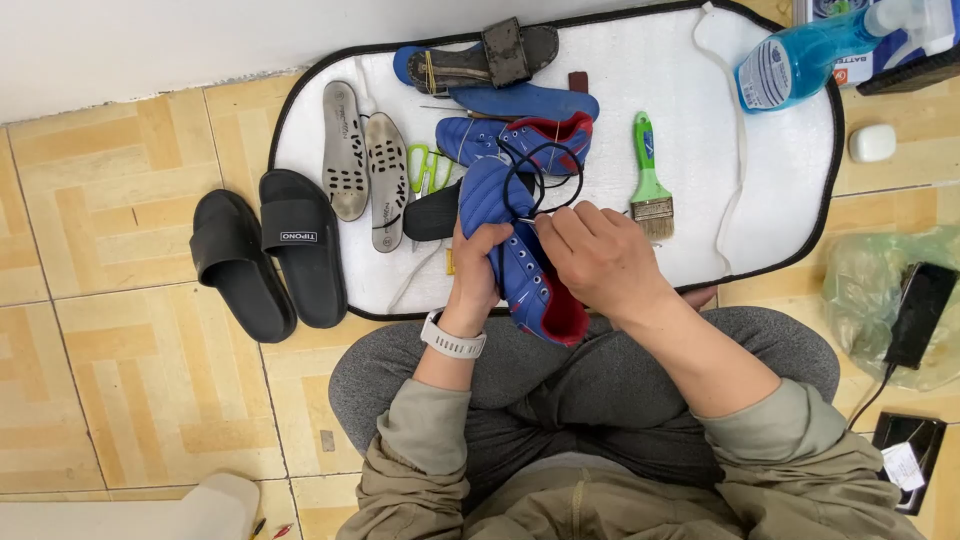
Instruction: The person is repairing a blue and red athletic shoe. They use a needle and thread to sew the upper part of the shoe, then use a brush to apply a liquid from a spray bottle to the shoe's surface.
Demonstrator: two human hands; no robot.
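**Lacing the blue shoe**

From the head view, we see our left hand (478, 262) clasped around the blue shoe (520, 265), held above our lap at the white mat's (760, 170) edge. Our right hand (592, 255) pinches the black lace (543, 170) at the eyelets. We judge a steady shoe and taut lace thread best.

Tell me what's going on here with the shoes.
A person sits on the floor with a blue shoe over their lap. The left hand grips the shoe's side while the right hand works a black lace at its top. On the white mat in front lie the second blue shoe, two insoles, green scissors, a green brush and a spray bottle. Black slides sit beside the mat.
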